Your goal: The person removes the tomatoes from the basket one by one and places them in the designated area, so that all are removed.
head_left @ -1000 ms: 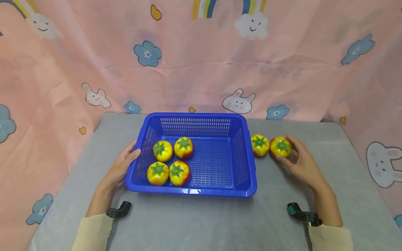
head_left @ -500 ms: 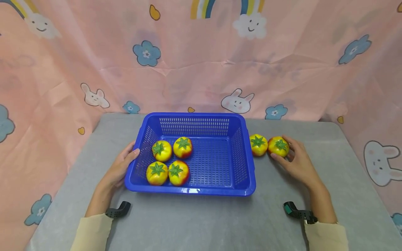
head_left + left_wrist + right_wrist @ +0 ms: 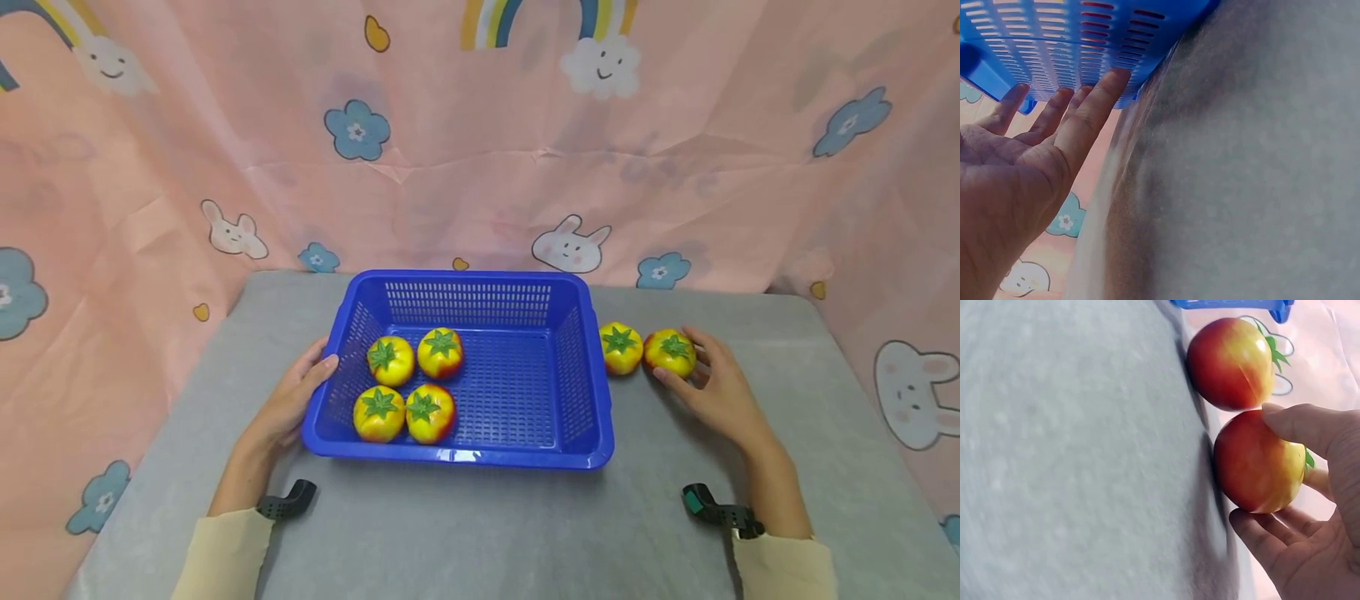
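Observation:
In the head view my left hand (image 3: pixel 294 393) rests at the left side of a blue plastic basket (image 3: pixel 459 455). Its straight fingers (image 3: pixel 1085 122) touch the slotted outer wall in the left wrist view. My right hand (image 3: pixel 723 393) holds a red-and-yellow tomato (image 3: pixel 670 353) between thumb and fingers. That tomato sits on the table. Directly left of it is a second tomato (image 3: pixel 621 348), close to the basket's right wall. Several more tomatoes with green star-shaped tops lie inside the basket's left half, one of them (image 3: pixel 431 413) near the front wall.
A grey table (image 3: pixel 480 533) carries everything. Pink printed cloth (image 3: pixel 465 183) hangs behind and at both sides. Black wristbands sit on both wrists, the left band (image 3: pixel 288 502) and the right band (image 3: pixel 722 512), below beige sleeves.
The whole head view shifts slightly. Both hands, the basket and the tomatoes keep nearly the same places.

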Demonstrator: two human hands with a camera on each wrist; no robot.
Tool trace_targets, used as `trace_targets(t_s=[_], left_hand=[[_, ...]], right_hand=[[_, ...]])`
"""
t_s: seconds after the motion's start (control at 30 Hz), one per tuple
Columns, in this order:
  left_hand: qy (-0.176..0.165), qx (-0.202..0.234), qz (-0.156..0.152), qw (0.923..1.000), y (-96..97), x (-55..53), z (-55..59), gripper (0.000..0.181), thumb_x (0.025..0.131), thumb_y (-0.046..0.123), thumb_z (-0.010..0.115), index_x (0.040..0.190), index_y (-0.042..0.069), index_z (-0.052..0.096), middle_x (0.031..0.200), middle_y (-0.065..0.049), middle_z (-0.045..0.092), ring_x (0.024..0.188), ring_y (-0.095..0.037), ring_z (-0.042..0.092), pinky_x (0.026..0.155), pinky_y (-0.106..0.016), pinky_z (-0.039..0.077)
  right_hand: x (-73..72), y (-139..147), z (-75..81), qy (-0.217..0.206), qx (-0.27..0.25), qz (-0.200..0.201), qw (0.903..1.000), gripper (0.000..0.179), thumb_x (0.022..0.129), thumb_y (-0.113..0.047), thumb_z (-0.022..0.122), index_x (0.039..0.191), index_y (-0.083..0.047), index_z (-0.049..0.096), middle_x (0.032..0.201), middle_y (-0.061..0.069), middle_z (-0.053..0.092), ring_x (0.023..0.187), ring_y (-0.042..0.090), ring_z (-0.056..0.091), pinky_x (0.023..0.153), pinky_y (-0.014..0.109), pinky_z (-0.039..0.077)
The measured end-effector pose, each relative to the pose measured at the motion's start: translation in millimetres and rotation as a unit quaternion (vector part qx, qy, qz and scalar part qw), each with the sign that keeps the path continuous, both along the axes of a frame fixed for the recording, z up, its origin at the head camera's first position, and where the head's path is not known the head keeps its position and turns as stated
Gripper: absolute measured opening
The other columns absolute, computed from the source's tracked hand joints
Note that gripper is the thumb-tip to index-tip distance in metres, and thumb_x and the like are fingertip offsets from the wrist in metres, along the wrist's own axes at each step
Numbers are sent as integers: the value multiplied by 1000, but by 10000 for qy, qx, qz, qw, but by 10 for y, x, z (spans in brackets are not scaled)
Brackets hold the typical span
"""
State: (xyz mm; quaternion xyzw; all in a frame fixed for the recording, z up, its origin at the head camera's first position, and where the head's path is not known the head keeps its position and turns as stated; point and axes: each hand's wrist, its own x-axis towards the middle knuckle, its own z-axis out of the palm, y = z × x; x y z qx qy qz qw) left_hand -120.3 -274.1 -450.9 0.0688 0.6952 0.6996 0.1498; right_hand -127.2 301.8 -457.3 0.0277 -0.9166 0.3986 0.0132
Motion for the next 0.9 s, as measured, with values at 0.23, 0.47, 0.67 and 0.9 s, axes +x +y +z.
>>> trace_targets(t_s=[0.23,0.47,0.67,0.9], left_hand=[[21,-51,-37,10000,-3,0,7,57,115,32,40,165,9,23,137,7,59,118,-10,69,95,-32,62],[7,-45,-44,10000,2,-6,-5,59,115,32,40,166,9,21,138,8,58,119,-10,68,96,-32,62],[26,12,-60,10000,5,-9,-12,57,115,32,40,165,10,24,136,7,61,118,-11,69,95,-32,62],[70,33,-83,9999,0,-7,-19,55,115,31,39,164,9,24,136,7,61,118,-11,69,94,-32,63]], right_hand=[[-9,9,9,-80,9,-59,10000,84,102,-28,72,164,3,25,161,39,30,142,65,39,107,75,42],[-10,-5,5,-99,58,-127,9999,83,102,-28,73,163,6,27,158,40,32,142,65,40,108,70,43],[-9,-17,-9,-79,-11,-140,9999,84,102,-27,72,164,4,25,160,39,30,144,64,39,109,70,41],[7,1,-10,-109,-64,-153,9998,88,104,-31,69,166,4,18,166,38,25,148,61,35,114,73,36]])
